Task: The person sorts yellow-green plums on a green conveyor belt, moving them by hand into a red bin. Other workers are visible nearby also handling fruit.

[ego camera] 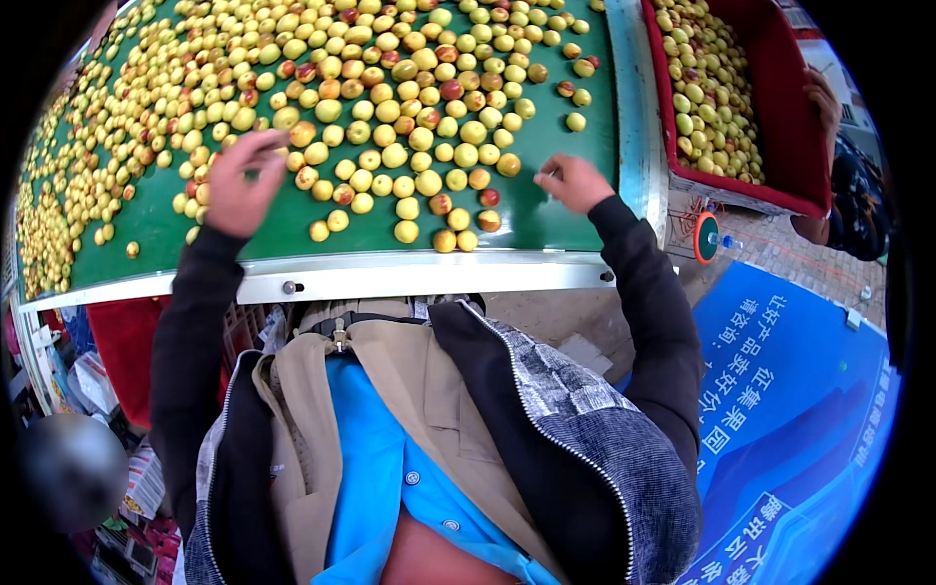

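Many yellow-green jujubes (pixel 428 183), some with red patches, lie loose across a green conveyor belt (pixel 541 219). My left hand (pixel 245 183) hovers over the belt's near part, somewhat blurred. Its thumb and forefinger are apart with green belt showing between them, and the fingertips are close beside an orange-tinged jujube (pixel 302 133). On the right, my right hand (pixel 578 183) is above a bare stretch of belt, its fingers curled inward. Whether something small sits inside those fingers is hidden.
A white metal rail (pixel 424 278) edges the belt before me. Right of it stands a red-lined crate (pixel 793 110) of jujubes, with another person's hand (pixel 823 99) at its rim. A blue printed board (pixel 797 395) lies lower right; a red cloth (pixel 124 358) hangs lower left.
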Tool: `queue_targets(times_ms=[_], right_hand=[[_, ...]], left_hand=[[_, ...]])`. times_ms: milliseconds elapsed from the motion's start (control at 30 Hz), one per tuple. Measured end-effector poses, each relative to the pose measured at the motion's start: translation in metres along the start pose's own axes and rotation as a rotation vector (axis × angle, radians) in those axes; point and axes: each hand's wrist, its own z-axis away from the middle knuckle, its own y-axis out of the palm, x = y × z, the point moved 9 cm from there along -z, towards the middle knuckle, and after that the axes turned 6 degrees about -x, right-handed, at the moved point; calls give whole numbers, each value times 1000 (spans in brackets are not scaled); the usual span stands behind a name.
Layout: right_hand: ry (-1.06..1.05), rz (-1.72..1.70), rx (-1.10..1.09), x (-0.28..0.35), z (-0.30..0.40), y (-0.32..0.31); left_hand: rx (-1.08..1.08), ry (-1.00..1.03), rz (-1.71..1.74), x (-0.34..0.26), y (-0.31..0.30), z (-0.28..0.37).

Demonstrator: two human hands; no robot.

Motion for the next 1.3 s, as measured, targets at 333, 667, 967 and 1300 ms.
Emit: queue_targets(times_ms=[333, 667, 967, 1300], right_hand=[[-281, 405, -804, -6, -91, -88], [-276, 586, -678, 2, -121, -53], [-619, -526, -413, 167, -16, -47], [-886, 161, -546, 144, 3, 0]], left_hand=[[295, 104, -371, 1, 204, -64], [442, -106, -837, 23, 237, -76], [224, -892, 1024, 3, 224, -33], [-258, -631, 826, 43, -11, 94]])
